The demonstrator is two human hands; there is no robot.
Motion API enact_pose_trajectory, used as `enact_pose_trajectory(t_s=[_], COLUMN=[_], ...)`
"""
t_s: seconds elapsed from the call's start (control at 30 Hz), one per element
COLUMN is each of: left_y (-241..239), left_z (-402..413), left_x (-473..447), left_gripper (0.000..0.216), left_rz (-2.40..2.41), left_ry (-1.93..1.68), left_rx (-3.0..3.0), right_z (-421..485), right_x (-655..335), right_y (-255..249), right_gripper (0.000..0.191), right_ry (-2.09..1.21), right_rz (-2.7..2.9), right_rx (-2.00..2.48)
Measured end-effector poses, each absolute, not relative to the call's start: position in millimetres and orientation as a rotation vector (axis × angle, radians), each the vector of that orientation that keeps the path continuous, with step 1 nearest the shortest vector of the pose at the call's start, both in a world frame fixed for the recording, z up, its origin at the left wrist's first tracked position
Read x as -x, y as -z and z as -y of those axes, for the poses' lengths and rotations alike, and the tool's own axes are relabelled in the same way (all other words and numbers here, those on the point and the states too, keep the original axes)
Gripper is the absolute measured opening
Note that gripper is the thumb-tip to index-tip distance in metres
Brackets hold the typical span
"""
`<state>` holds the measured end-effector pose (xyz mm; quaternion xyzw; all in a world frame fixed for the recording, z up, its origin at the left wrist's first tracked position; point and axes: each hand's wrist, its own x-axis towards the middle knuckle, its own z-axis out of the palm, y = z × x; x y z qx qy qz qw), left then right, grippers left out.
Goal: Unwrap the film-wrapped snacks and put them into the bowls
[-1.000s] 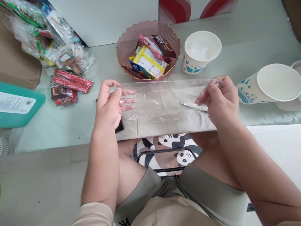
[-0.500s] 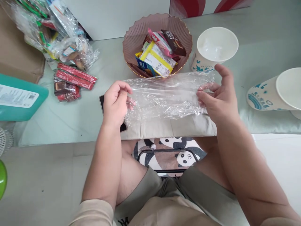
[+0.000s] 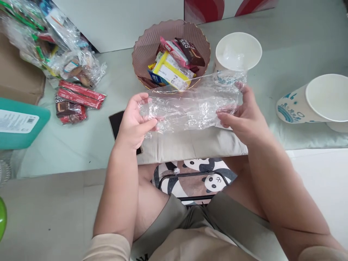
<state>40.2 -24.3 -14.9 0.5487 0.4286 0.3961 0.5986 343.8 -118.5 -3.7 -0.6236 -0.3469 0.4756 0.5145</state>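
Observation:
A crinkled clear plastic bag (image 3: 187, 108) is stretched sideways between my two hands, just above the table's front edge. My left hand (image 3: 137, 121) grips its left end, thumb and fingers curled around the film. At the right end, my right hand (image 3: 241, 116) holds the bag with the thumb below and the fingers partly behind the film. Behind the bag stands a pinkish scalloped glass bowl (image 3: 141, 54) with several wrapped snacks (image 3: 176, 69) in it. A white paper cup (image 3: 237, 50) with blue print is partly covered by the bag's upper right corner.
A dark phone (image 3: 116, 123) lies partly under my left hand. Red and brown snack packs (image 3: 78, 98) and a pile of packaged snacks (image 3: 62, 47) are at the left, near a teal container (image 3: 35, 127). Another paper cup (image 3: 292, 105) lies tipped at the right.
My right hand has changed its hold, its raised index finger now down against the film. The bag's upper right side is lifted higher. My left fingers have spread a little, and the view has shifted slightly.

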Motion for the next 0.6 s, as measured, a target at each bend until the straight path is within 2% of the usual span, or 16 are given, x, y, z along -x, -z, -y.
enact_pose_trajectory(t_s=[0.23, 0.6], left_y=[19.0, 15.1], left_z=[25.1, 23.1], left_x=[-35.4, -31.4], left_gripper=[0.075, 0.063], left_rz=[-1.013, -0.972], left_ry=[-0.95, -1.172], left_rx=[-1.321, -1.302], right_z=[117.6, 117.1], right_x=[-340.6, -351.3], right_y=[-5.8, -11.0], right_gripper=[0.071, 0.029], right_ry=[-1.073, -0.928], right_rz=[0.683, 0.67], right_rx=[1.439, 1.586])
